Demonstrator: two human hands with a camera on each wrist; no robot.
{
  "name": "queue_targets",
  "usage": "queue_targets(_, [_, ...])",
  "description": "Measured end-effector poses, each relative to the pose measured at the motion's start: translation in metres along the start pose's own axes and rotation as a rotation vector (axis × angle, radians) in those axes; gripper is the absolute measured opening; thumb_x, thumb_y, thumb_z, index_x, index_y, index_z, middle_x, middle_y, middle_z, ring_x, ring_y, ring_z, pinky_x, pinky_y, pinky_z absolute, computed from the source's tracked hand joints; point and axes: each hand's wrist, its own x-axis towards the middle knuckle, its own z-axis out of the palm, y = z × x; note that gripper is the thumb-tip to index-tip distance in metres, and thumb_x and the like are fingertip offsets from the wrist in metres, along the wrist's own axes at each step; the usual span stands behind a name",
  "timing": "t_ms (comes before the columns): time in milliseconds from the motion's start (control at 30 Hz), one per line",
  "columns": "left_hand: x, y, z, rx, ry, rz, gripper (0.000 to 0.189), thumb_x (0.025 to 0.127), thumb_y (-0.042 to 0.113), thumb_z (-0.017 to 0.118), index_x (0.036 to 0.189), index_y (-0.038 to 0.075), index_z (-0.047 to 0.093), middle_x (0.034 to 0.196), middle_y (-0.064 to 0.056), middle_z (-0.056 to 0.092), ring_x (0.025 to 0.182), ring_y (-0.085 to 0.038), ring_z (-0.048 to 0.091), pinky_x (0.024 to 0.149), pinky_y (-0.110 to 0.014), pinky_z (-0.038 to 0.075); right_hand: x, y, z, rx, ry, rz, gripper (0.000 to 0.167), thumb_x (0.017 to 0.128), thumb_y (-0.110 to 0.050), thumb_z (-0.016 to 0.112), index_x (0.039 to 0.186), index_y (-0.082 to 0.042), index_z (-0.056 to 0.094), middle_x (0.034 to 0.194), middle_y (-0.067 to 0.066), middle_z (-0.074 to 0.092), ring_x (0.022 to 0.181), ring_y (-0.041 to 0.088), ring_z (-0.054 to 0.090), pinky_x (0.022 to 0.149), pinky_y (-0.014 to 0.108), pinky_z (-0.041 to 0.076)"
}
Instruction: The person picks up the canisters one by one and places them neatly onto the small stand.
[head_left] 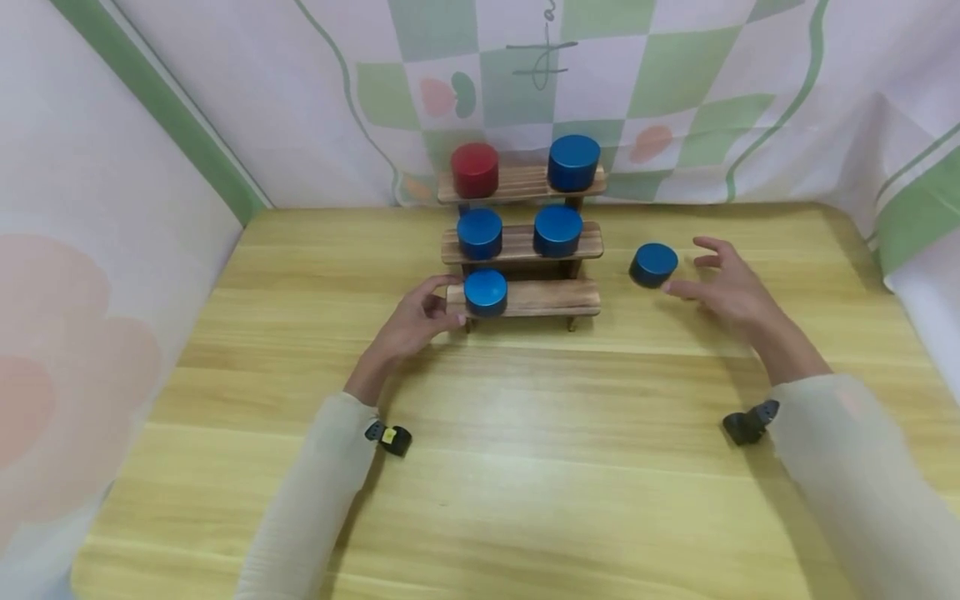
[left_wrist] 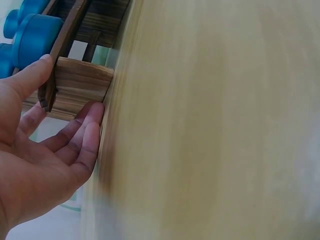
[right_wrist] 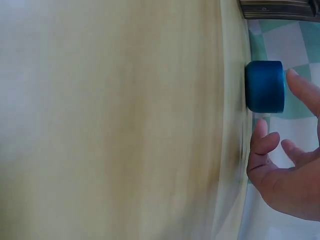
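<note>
A three-step wooden display stand [head_left: 555, 297] stands toward the back of the table. My left hand [head_left: 414, 321] grips the left end of its lowest step. In the left wrist view the thumb [left_wrist: 37, 75] lies along the step's edge, the other fingers by the leg below. A blue round tin [head_left: 486, 292] sits on that step beside the hand. To the right of the stand, another blue tin [head_left: 654, 264] rests on the table. My right hand [head_left: 726, 287] is beside this tin, thumb and fingers spread apart, with the thumb tip right at its side.
The middle step holds two blue tins [head_left: 480, 233] [head_left: 558, 230]. On the top step are a red tin [head_left: 475, 170] at left and a blue tin [head_left: 573, 162] at right. A checked cloth [head_left: 517, 92] hangs behind the wooden table [head_left: 525, 467].
</note>
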Motion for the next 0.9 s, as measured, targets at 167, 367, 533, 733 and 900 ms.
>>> queue_targets(167, [0.001, 0.000, 0.000, 0.001, -0.003, -0.001, 0.055, 0.094, 0.011, 0.071, 0.144, 0.019, 0.050, 0.101, -0.013, 0.055, 0.088, -0.027, 0.051, 0.065, -0.031, 0.042, 0.013, -0.005, 0.010, 0.011, -0.028, -0.016, 0.107, 0.090, -0.032, 0.078, 0.161, -0.010, 0.000, 0.159, 0.031, 0.013, 0.138, 0.052, 0.026, 0.105, 0.060, 0.033])
queue_targets(367, [0.001, -0.001, -0.001, 0.002, -0.003, -0.010, 0.054, 0.094, 0.011, 0.072, 0.144, 0.019, 0.050, 0.106, -0.013, 0.056, 0.093, -0.028, 0.052, 0.068, -0.033, 0.045, 0.021, -0.011, 0.020, 0.015, 0.015, -0.002, 0.098, 0.091, -0.028, 0.076, 0.160, -0.005, 0.011, 0.159, 0.029, 0.018, 0.135, 0.044, 0.034, 0.094, 0.044, 0.044])
queue_targets(533, [0.001, -0.002, -0.001, 0.002, 0.000, -0.024, 0.053, 0.094, 0.014, 0.072, 0.143, 0.021, 0.051, 0.104, -0.013, 0.055, 0.092, -0.028, 0.051, 0.067, -0.034, 0.043, 0.023, -0.013, 0.025, 0.045, 0.043, -0.004, 0.089, 0.093, -0.029, 0.074, 0.157, -0.001, 0.019, 0.156, 0.028, 0.025, 0.122, 0.033, 0.042, 0.075, 0.026, 0.048])
queue_targets(733, [0.000, -0.002, 0.000, 0.012, 0.005, -0.031, 0.053, 0.094, 0.015, 0.072, 0.143, 0.022, 0.051, 0.108, -0.012, 0.055, 0.096, -0.028, 0.051, 0.070, -0.035, 0.045, 0.025, -0.013, 0.028, 0.050, 0.080, 0.007, 0.085, 0.093, -0.028, 0.074, 0.155, 0.000, 0.023, 0.151, 0.029, 0.032, 0.118, 0.029, 0.044, 0.072, 0.021, 0.047])
queue_targets(900, [0.000, -0.002, -0.001, 0.009, 0.003, -0.029, 0.053, 0.095, 0.015, 0.071, 0.143, 0.022, 0.051, 0.110, -0.013, 0.054, 0.097, -0.029, 0.050, 0.071, -0.035, 0.045, 0.024, -0.013, 0.029, 0.059, 0.104, 0.002, 0.083, 0.094, -0.027, 0.073, 0.154, 0.002, 0.024, 0.145, 0.030, 0.037, 0.104, 0.018, 0.051, 0.071, 0.018, 0.048])
